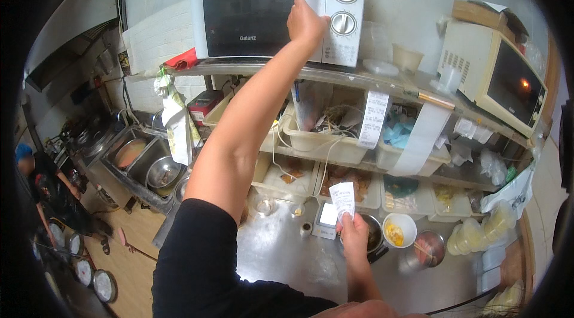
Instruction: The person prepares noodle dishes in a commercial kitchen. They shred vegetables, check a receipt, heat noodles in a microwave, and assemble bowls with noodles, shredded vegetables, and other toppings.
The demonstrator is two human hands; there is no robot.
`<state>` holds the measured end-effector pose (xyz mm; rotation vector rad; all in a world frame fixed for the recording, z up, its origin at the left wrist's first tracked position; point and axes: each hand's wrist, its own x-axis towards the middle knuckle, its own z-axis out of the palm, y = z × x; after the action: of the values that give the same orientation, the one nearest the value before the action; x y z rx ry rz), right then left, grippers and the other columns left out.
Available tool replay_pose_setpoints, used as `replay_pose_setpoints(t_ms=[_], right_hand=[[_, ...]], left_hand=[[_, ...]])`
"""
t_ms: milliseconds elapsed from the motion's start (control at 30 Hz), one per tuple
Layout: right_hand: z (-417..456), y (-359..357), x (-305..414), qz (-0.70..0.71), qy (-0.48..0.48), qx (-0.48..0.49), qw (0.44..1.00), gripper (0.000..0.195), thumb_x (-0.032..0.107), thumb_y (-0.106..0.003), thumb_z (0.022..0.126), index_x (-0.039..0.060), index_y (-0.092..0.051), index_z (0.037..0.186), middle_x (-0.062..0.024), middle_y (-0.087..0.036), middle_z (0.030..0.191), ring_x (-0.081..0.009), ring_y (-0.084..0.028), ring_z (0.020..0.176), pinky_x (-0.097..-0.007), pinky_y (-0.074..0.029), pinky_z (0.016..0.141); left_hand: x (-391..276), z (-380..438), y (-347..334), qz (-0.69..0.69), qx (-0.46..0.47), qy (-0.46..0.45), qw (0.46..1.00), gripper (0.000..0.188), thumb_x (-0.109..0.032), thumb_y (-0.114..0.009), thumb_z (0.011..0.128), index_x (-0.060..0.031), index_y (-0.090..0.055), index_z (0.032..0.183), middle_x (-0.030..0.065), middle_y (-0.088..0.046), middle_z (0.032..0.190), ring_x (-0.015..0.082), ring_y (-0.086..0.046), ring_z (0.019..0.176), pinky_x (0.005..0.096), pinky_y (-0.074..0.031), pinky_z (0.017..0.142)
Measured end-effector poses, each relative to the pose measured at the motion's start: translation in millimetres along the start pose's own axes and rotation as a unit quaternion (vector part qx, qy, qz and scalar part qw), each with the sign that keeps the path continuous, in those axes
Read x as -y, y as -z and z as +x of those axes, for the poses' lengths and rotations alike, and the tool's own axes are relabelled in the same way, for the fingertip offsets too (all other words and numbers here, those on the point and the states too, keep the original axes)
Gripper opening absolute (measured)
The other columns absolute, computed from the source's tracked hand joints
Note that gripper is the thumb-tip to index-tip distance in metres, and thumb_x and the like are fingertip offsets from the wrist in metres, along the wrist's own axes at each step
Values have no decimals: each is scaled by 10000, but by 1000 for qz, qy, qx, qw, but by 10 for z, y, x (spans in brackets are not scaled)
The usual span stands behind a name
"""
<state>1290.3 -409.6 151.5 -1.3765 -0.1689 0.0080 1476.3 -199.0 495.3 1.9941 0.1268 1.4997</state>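
Observation:
My left hand point(307, 22) is raised with its fingers curled round the door handle of a white Galanz microwave oven point(251, 8); the thumb side lies near the lower dial point(343, 23). The microwave door looks closed. Lower down, my right hand point(353, 233) pinches a printed paper slip point(343, 199) between thumb and fingers, held upright. Behind the slip, a digital kitchen scale point(326, 221) rests on the steel worktop point(278, 250). Right of this hand are a dark pan point(374, 235), a white bowl with yellow food point(399, 230) and a metal bowl with pink contents and chopsticks point(428, 248).
A second microwave point(506, 71) stands on the upper shelf point(269, 66) at right. Long printed slips point(374, 118) hang before plastic bins point(327, 145). Stacked plastic tubs point(484, 228) line the worktop's right side. At far left, a person point(54, 192) stands beyond the sinks point(143, 156).

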Motion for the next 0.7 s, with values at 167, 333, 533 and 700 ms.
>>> replay_pose_setpoints(t_ms=[167,333,533,700], right_hand=[[139,161,-47,-63,31,-9,997,278,222,-486,940,-17,-603,860,-19,-570,649,-72,-496,578,-243,-383,522],[463,-222,264,-85,75,3,994,296,238,-468,955,0,-589,828,0,-533,659,-80,-444,564,-246,-356,530],[1473,-533,525,-93,105,-34,989,396,304,-470,934,-31,-566,746,-91,-559,575,-162,-524,514,-313,-417,519],[2002,-977,648,-113,111,-67,985,434,321,-429,937,-34,-575,735,-120,-590,598,-227,-558,535,-368,-436,564]], left_hand=[[-2,126,44,7,57,36,998,529,-252,-827,638,35,-570,1001,211,-634,1026,343,-613,986,397,-497,845],[85,165,79,18,68,57,996,522,-243,-832,642,27,-585,1015,208,-636,1034,323,-618,991,381,-497,847],[-4,-20,652,-104,89,16,990,392,-187,-827,652,14,-614,914,136,-667,848,212,-647,774,346,-513,700],[96,-338,1708,-116,150,-28,981,462,-181,-682,820,52,-489,1169,173,-595,1018,240,-584,962,381,-466,844]])
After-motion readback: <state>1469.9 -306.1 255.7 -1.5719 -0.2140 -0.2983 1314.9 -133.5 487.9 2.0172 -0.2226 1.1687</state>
